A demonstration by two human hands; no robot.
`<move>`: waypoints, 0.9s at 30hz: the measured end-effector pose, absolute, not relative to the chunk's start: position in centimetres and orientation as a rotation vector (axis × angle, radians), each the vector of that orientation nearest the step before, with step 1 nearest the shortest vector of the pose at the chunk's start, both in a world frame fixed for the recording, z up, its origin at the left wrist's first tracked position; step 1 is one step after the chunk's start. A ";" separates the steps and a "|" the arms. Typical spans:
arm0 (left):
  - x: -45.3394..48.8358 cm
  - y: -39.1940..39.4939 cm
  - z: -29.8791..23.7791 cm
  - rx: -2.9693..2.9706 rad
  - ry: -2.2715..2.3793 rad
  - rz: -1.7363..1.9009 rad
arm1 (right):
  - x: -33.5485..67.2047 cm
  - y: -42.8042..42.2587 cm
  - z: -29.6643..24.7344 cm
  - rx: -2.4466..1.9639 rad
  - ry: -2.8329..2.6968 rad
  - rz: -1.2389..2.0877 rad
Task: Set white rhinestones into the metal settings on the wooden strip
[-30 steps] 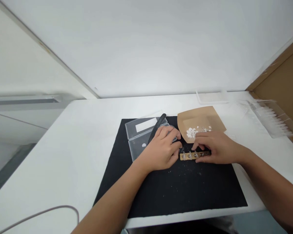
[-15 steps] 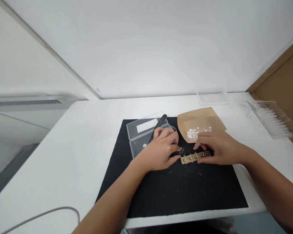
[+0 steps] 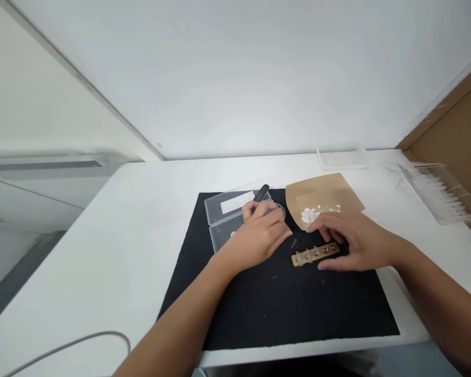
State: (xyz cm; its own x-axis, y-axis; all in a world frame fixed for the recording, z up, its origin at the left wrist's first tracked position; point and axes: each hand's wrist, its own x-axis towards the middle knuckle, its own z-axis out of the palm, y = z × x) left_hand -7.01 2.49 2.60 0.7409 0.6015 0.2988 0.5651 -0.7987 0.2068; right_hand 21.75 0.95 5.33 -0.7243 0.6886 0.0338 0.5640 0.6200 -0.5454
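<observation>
Head view, and we're in close on a narrow tan strip (image 3: 315,254) lying on a thin black mat (image 3: 298,314), slightly aslant. Along it, three small clear pieces (image 3: 308,255) sit towards the left end, while two dark metallic bits (image 3: 329,249) show at the right with nothing clear on them that we can make out. By our reading, three spots are fitted and two are left bare.

The right hand (image 3: 347,238) arches over that right end, thumb and fingers spread wide, apparently holding nothing; whether it touches the strip, we can't tell. The left hand (image 3: 259,234) curls loosely over a slim black handle (image 3: 262,192); its grip is hidden from us. Just beyond lies an open, hinged clear plastic box (image 3: 220,235), and beside it a brown paper tray (image 3: 317,186) with a heap of small white bits (image 3: 309,214).

Now the surface: pale flecks (image 3: 274,277) dot the mat, and the white table (image 3: 102,235) runs back past clear plastic containers (image 3: 435,193) to a plain white wall (image 3: 251,78), with a brown panel (image 3: 455,125) at right.
</observation>
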 end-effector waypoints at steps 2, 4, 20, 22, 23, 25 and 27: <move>-6.8 2.3 2.8 2.718 1.013 0.681 | 21.5 0.8 5.2 -1.007 -2.528 0.710; -6.2 2.0 3.0 2.543 1.057 0.855 | 21.1 0.8 4.8 -1.035 -2.436 0.634; -3.2 -0.4 2.2 1.988 0.968 1.239 | 18.3 -0.5 3.5 -1.169 -1.922 0.843; -3.3 -0.3 2.2 2.065 0.942 1.267 | 18.1 -0.6 3.4 -1.154 -1.824 0.943; -3.3 -0.3 2.2 2.091 0.934 1.284 | 18.0 -0.6 3.4 -1.147 -1.772 0.989; -3.4 -0.3 2.2 2.117 0.942 1.315 | 17.9 -0.7 3.2 -1.134 -1.709 1.050; -3.3 -0.3 2.1 2.139 0.965 1.323 | 17.8 -0.7 3.1 -1.116 -1.700 1.063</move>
